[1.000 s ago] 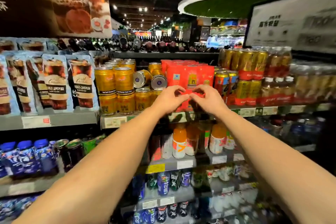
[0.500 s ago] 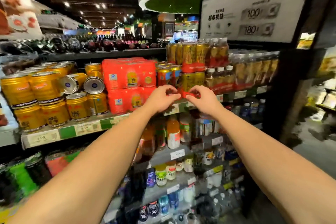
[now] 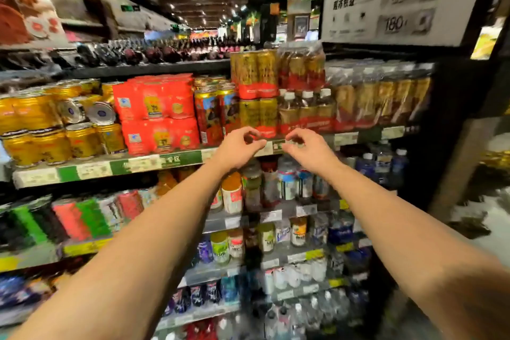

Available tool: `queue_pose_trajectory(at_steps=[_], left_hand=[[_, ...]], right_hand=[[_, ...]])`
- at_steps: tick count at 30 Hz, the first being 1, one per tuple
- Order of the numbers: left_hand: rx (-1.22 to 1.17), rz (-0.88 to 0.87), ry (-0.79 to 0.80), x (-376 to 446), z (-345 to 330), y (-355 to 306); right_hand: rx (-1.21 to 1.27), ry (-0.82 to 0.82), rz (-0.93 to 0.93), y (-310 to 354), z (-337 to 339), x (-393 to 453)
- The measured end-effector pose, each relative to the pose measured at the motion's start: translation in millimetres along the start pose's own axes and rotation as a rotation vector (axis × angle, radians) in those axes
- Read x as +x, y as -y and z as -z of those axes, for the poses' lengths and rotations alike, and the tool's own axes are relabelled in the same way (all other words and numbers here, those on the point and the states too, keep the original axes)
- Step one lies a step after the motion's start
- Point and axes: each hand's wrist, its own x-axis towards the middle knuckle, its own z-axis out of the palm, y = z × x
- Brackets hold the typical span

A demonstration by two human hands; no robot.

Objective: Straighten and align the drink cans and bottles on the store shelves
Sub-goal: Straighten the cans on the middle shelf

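Head view: two bare forearms reach forward and up from the bottom corners toward a drinks shelf. The left hand (image 3: 239, 145) is loosely curled, thumb and forefinger bent toward each other with a small gap between them, and it holds nothing. The right hand (image 3: 302, 146) mirrors it just beside, fingers hooked and half closed, also with nothing in its grip. Both hover in front of the shelf edge strip (image 3: 176, 160) with its green and white price labels, just below the gold and red can packs (image 3: 258, 96); whether the fingertips touch the strip cannot be told through the blur. Left of those packs stand tall illustrated cans (image 3: 211, 116), then stacked orange-red cartons (image 3: 158, 116), then yellow cans (image 3: 38, 130), two of them lying on their sides with the ends facing out. Right of the gold packs sit shrink-wrapped tea bottles (image 3: 306, 110). Below, lower shelves carry mixed small bottles (image 3: 287, 185). Farther up hangs a white sign (image 3: 386, 0) reading 100 and 180.
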Motion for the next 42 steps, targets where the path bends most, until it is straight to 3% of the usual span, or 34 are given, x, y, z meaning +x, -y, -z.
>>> queue_pose_trajectory(at_steps=[9, 22, 29, 42], left_hand=[[0.036, 0.106, -0.131, -63, 59, 4], [-0.042, 0.217, -0.303, -195, 180, 54], [-0.037, 0.26, -0.336, -221, 228, 87], [-0.046, 0.366, -0.356, -207, 226, 176]], right_hand=[[0.045, 0.135, 0.176, 64, -30, -21], [0.212, 0.158, 0.262, 206, -99, -86], [0.271, 0.165, 0.283, 257, -140, -88], [0.274, 0.295, 0.23, 240, -227, -47]])
